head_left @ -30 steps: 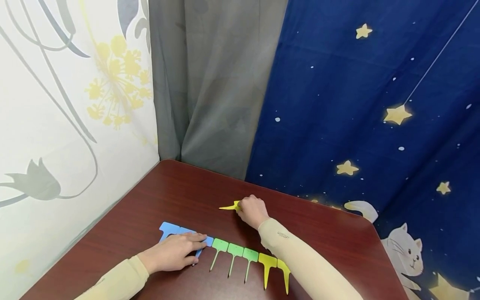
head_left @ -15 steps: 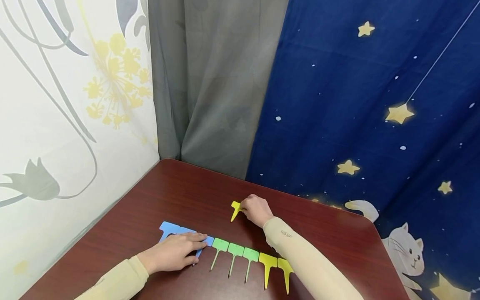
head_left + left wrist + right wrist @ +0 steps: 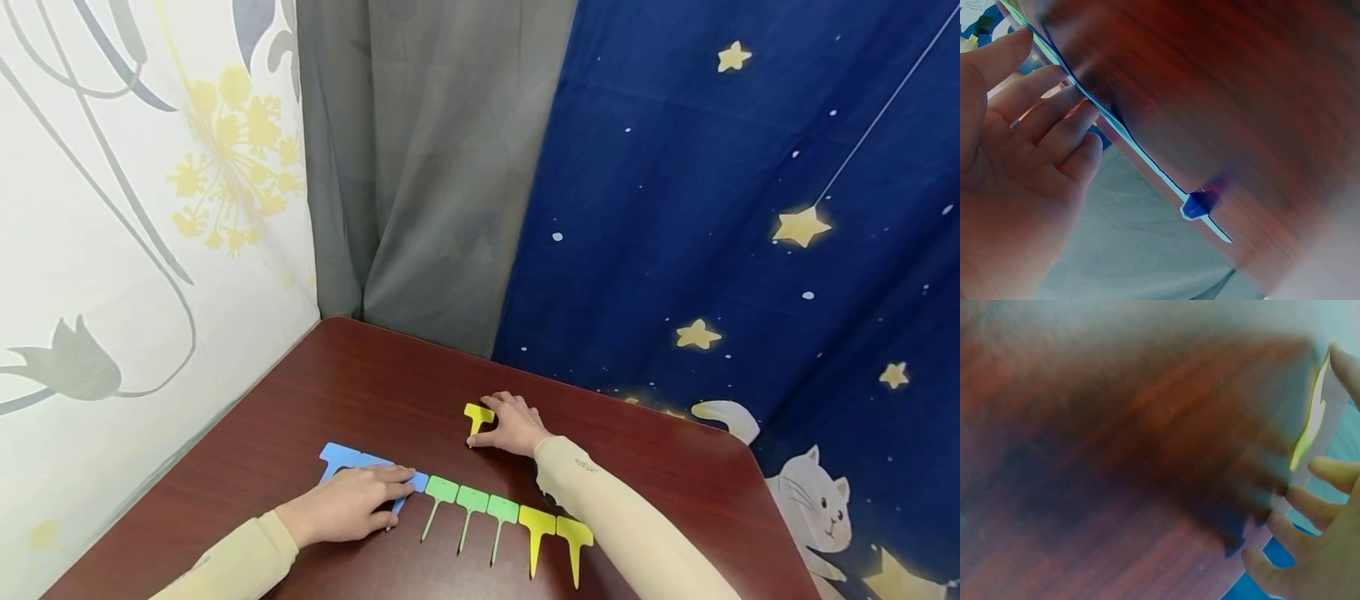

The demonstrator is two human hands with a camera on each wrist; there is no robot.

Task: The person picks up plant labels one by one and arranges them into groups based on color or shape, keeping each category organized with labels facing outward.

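A row of T-shaped plant labels runs edge to edge across the table: several blue labels (image 3: 341, 455) at the left, green labels (image 3: 471, 500) in the middle and two yellow labels (image 3: 536, 522) at the right. Over the blue ones rests my left hand (image 3: 347, 505), fingers straight, hiding part of them. Behind the row lies one more yellow label (image 3: 478, 412), its stem pointing toward me. My right hand (image 3: 517, 427) is spread beside it, thumb at the stem's tip and a fingertip by its head. In the right wrist view the fingers (image 3: 1325, 472) stand apart from the label (image 3: 1311, 428).
The dark red wooden table (image 3: 360, 367) has rounded far corners. A white patterned curtain (image 3: 247, 300) hangs along its left edge, with a grey curtain (image 3: 435, 275) and a blue starry curtain (image 3: 637, 250) behind it.
The yellow label behind the row has turned from pointing left to pointing toward me. My right hand has loosened from its pinch and spread its fingers. The left hand has stayed still.
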